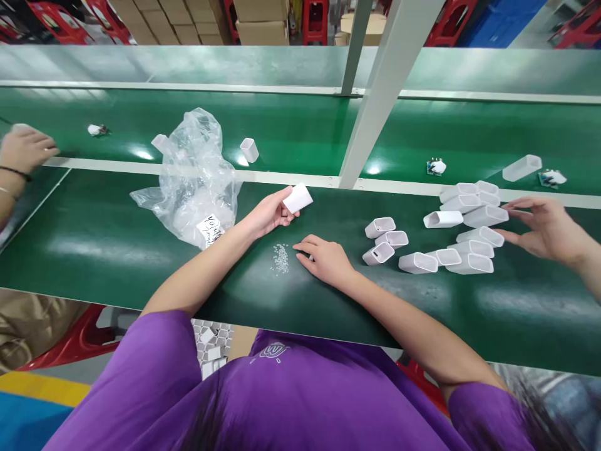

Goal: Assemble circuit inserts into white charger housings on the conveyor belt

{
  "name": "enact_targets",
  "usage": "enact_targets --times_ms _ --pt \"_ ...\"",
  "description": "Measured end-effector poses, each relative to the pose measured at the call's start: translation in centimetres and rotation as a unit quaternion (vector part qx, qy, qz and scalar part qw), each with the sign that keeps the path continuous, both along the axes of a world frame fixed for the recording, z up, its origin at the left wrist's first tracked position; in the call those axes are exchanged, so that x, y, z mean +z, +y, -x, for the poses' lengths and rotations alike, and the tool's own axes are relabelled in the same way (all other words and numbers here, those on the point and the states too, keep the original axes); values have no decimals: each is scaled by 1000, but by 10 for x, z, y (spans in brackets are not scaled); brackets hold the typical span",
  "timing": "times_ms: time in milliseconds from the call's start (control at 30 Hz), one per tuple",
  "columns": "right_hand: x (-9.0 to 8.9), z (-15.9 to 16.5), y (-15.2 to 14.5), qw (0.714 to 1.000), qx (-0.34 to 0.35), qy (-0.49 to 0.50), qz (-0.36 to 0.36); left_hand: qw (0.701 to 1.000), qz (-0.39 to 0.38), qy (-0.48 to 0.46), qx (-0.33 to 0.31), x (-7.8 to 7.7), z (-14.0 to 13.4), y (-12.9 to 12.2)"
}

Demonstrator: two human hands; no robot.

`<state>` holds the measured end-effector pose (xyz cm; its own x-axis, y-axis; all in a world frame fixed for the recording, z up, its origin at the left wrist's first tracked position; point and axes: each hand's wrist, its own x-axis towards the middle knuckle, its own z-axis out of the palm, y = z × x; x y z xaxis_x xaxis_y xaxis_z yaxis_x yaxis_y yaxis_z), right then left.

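Note:
My left hand (275, 212) is closed around a white plastic housing (298, 198), a short hollow block shape, held above the green work surface. Just below it lies a small pile of tiny clear pieces (280, 259). My right hand (325, 259) rests at the right edge of this pile, forefinger and thumb apart and pointing at it. A small pale spot shows under its fingers; I cannot make out what it is. A crumpled clear plastic bag (200, 181) with a handwritten label (210, 230) lies to the left of my left forearm.
Several white housings (474, 207) stand and lie at the right, where another person's hand (544, 228) touches them. Another hand (25, 150) is at the far left. A slanted metal post (375, 106) rises from the rail. Small circuit boards (436, 166) lie on the green belt (291, 125) beyond.

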<state>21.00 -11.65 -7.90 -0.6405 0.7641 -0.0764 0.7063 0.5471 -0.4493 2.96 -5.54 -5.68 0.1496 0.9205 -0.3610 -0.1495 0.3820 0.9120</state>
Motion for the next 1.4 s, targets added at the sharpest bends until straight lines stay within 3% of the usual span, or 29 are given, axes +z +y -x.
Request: enact_targets --times_ms 100,233,400,633,767,867,967,1100,1233,1400 --pt "12 13 5 995 42 -89 -33 997 34 -75 13 -4 9 -10" --pt "21 25 13 983 88 -147 -59 992 -2 -123 -3 -7 17 -17" --pt "25 32 17 977 123 -161 -71 991 -16 -136 -10 -9 19 -20" --pt "22 40 20 955 210 -166 -130 989 -48 -137 37 -5 20 -22" --pt "10 24 22 981 135 -82 -112 987 -51 -145 55 0 18 -26" --pt "5 -2 19 992 26 107 -64 985 -58 -152 48 1 12 -33" --pt "9 -26 13 953 -81 293 -10 986 -68 -150 1 -1 3 -44" --pt "14 -40 9 887 -185 410 103 986 -65 -139 -68 -3 -8 -59" --pt "11 -41 11 852 -210 436 200 982 -47 -167 -80 -5 -15 -66" --pt "11 -42 10 874 -176 440 111 984 1 -159 -83 -9 -20 -64"
